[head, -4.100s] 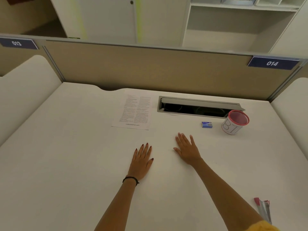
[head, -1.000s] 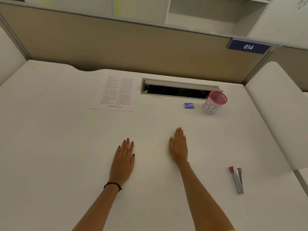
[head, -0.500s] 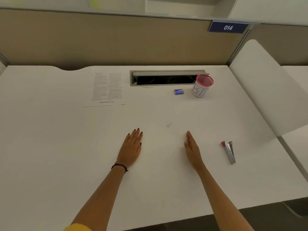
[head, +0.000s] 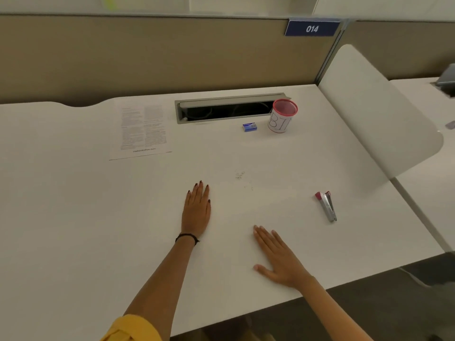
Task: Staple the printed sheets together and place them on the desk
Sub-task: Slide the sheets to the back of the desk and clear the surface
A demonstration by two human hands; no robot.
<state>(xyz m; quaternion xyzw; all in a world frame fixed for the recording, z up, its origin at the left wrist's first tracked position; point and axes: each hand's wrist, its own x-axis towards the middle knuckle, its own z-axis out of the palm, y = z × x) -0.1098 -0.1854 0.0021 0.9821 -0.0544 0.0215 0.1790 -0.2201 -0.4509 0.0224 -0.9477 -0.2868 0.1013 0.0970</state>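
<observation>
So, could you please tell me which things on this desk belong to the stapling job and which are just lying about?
For the job:
- printed sheets
- stapler
- blue staple box, possibly

Lying about:
- red-rimmed cup
- open cable tray

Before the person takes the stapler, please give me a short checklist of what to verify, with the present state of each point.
1. Both hands free: left hand and right hand lie flat on the desk, holding nothing. Ok.
2. Stapler reachable: it lies beyond the right hand, further right, nothing between. Ok.
3. Printed sheets present: flat at the far left. Ok.
4. More than one sheet in the stack: cannot tell.
5. Stapler loaded: cannot tell; a small blue box lies near the pen cup.
6. Sheets already stapled: cannot tell.
</observation>
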